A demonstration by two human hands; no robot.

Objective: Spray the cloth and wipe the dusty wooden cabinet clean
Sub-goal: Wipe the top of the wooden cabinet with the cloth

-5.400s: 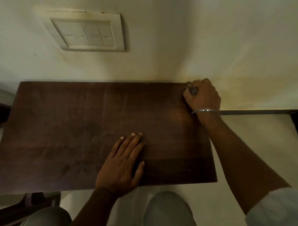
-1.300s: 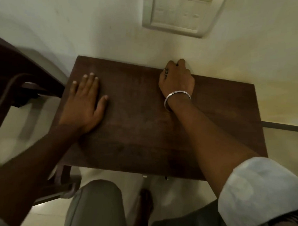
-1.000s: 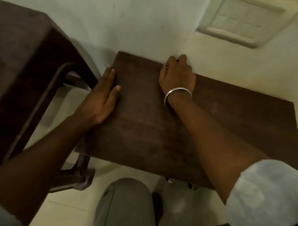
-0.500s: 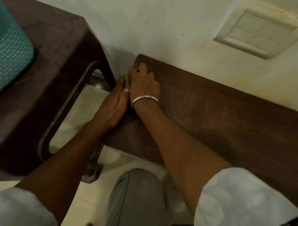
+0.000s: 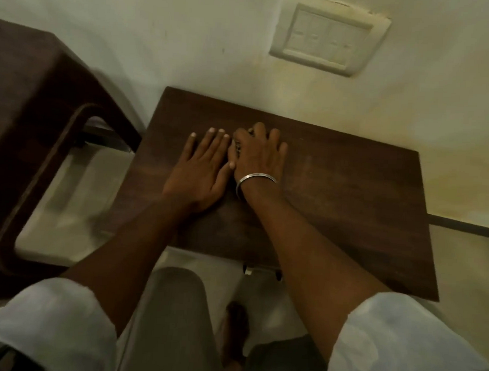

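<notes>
The cloth (image 5: 237, 149) is lying bunched on the cabinet (image 5: 349, 195), almost hidden under your right hand (image 5: 260, 155), whose grip is curling over it; a scrap is showing beside the thumb. Your left hand (image 5: 203, 166) is pressing flat just beside, fingers straight.

1. I have the left hand (image 5: 202, 166) flat, palm down, fingers straight.
2. My right hand (image 5: 260, 155) lies just beside it, fingers curled over a bunched cloth (image 5: 237, 149).
3. Both forearms reach forward, sleeves rolled up.
</notes>
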